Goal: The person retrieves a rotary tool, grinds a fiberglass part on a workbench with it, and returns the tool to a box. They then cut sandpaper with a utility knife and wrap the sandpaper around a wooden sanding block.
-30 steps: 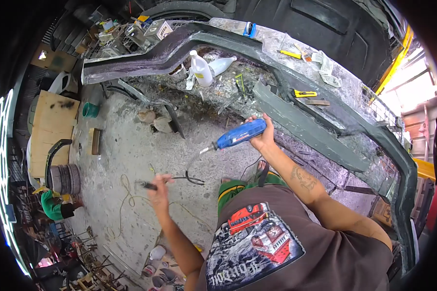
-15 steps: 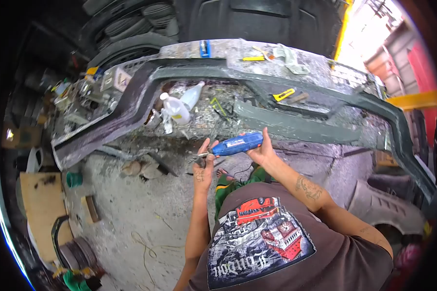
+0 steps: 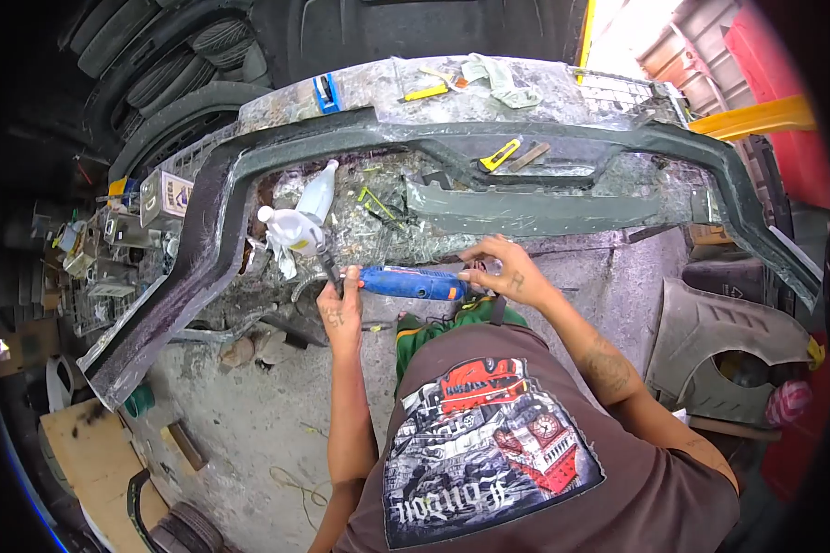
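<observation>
A blue power tool (image 3: 409, 283) lies level in front of my body, below the near edge of the bench. My left hand (image 3: 341, 309) is closed round its front end, beside a dark metal part. My right hand (image 3: 512, 269) is at the tool's rear end, with thumb and fingertips pinched against it. Beyond the hands, a long dark grey bumper (image 3: 369, 138) spans the bench. Inside its curve are a white jug (image 3: 290, 230), a clear bottle (image 3: 317, 194) and a flat grey strip (image 3: 526, 210).
On the bench (image 3: 369, 88) are a yellow cutter (image 3: 499, 156), a second yellow cutter (image 3: 425, 93), a blue tool (image 3: 326, 93) and a crumpled cloth (image 3: 507, 88). A grey fender (image 3: 724, 346) stands at the right. A wooden board (image 3: 97, 461) lies at the left.
The tool has turned over, showing another side, and sits more level. My right hand has changed from cupping its rear end to pinching it. The view has shifted to the right.
</observation>
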Tool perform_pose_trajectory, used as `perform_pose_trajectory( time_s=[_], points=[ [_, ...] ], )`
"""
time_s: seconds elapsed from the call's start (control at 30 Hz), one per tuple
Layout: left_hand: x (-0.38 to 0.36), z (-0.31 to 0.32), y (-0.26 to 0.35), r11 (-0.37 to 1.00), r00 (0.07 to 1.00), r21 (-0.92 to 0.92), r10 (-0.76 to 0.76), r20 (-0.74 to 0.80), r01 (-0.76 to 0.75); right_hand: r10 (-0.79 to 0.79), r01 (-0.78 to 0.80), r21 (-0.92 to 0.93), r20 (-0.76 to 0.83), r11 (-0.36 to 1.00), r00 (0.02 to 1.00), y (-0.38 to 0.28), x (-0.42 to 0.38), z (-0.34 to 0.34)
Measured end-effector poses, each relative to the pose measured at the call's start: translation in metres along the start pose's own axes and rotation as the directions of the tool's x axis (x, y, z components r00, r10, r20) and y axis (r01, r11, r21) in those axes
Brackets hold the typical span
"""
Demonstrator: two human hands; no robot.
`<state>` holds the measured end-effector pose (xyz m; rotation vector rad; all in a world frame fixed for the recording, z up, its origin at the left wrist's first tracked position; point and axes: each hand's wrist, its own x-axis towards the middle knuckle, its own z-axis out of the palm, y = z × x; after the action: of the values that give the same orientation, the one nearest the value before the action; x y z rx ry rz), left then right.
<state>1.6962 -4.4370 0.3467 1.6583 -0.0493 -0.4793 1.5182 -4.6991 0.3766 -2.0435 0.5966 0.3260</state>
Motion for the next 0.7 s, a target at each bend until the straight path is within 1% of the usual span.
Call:
perform_pose_trajectory(
  time_s=[0.03,0.07,0.1,0.13,0.17,0.2,0.23,0.27,0.33,0.37,0.4,0.43,0.47,0.5,0.53,0.57,0.6,0.63,0.67,0.7],
  points=[
    [-0.001,0.002,0.005,0.999,0.998,0.02,-0.037,0.041,0.036,-0.23,0.23,0.065,-0.007,0.971,0.973,0.003,0.014,0.008],
    [-0.001,0.004,0.009,0.997,0.994,0.041,-0.07,0.085,0.067,-0.448,0.449,0.126,-0.037,0.885,0.893,0.0,0.023,0.014],
    [-0.002,0.007,0.013,0.999,0.99,0.016,-0.05,0.131,0.048,-0.284,0.163,0.47,0.199,0.868,0.938,-0.004,0.029,0.018],
    [-0.001,0.014,0.015,0.999,0.99,0.022,-0.044,0.132,0.041,-0.291,0.17,0.475,0.193,0.863,0.937,-0.001,0.035,0.022],
    [0.0,0.024,0.016,1.0,0.985,-0.004,-0.012,0.17,0.013,-0.29,0.117,0.431,0.361,0.895,0.886,0.003,0.044,0.027],
    [0.001,0.027,0.016,0.999,0.979,-0.033,0.017,0.201,-0.01,-0.275,0.072,0.375,0.524,0.924,0.806,0.007,0.05,0.032],
    [0.001,0.021,0.013,0.996,0.985,0.087,-0.009,0.175,-0.007,-0.292,0.141,0.32,0.493,0.937,0.82,0.006,0.051,0.034],
    [0.001,0.015,0.013,0.979,0.988,0.206,-0.034,0.149,0.003,-0.299,0.149,0.317,0.505,0.937,0.809,0.009,0.05,0.033],
    [-0.008,-0.001,0.018,0.927,0.966,0.282,0.214,0.148,-0.248,-0.183,-0.055,0.45,0.469,0.891,0.864,0.023,0.051,0.025],
    [-0.022,-0.014,0.047,0.947,0.997,0.315,0.033,0.067,-0.053,-0.171,-0.062,0.529,0.379,0.846,0.909,0.034,0.049,0.028],
    [-0.035,-0.037,0.067,0.925,0.999,0.378,0.033,0.002,-0.032,-0.181,-0.059,0.526,0.393,0.849,0.902,0.046,0.054,0.03],
    [-0.047,-0.065,0.08,0.897,0.998,0.442,0.033,-0.058,-0.003,-0.121,-0.086,0.576,0.311,0.813,0.943,0.061,0.058,0.036],
    [-0.055,-0.091,0.087,0.921,0.981,0.386,0.117,-0.154,-0.049,-0.052,-0.106,0.626,0.23,0.773,0.972,0.074,0.063,0.041],
    [-0.066,-0.124,0.091,0.995,0.97,0.048,0.094,-0.225,-0.085,0.01,-0.116,0.604,0.175,0.788,0.984,0.081,0.072,0.045],
    [-0.082,-0.146,0.115,0.965,0.949,-0.197,0.113,-0.295,-0.176,0.002,-0.119,0.604,0.191,0.788,0.982,0.088,0.083,0.045],
    [-0.099,-0.175,0.131,0.905,0.94,-0.353,0.123,-0.318,-0.238,0.106,-0.205,0.524,0.212,0.827,0.971,0.094,0.097,0.044],
    [-0.122,-0.186,0.163,0.907,0.925,-0.277,0.231,-0.302,-0.317,0.209,-0.289,0.44,0.222,0.85,0.952,0.096,0.108,0.043],
    [-0.143,-0.204,0.182,0.88,0.895,-0.242,0.335,-0.294,-0.409,0.118,-0.163,0.324,0.153,0.932,0.981,0.093,0.118,0.043],
    [-0.162,-0.215,0.198,0.843,0.856,-0.208,0.435,-0.28,-0.496,0.109,-0.157,0.325,0.162,0.933,0.981,0.089,0.13,0.045],
    [-0.178,-0.212,0.216,0.821,0.812,-0.185,0.45,-0.372,-0.54,-0.004,-0.014,0.155,0.111,0.988,0.994,0.088,0.143,0.05]
  ],
)
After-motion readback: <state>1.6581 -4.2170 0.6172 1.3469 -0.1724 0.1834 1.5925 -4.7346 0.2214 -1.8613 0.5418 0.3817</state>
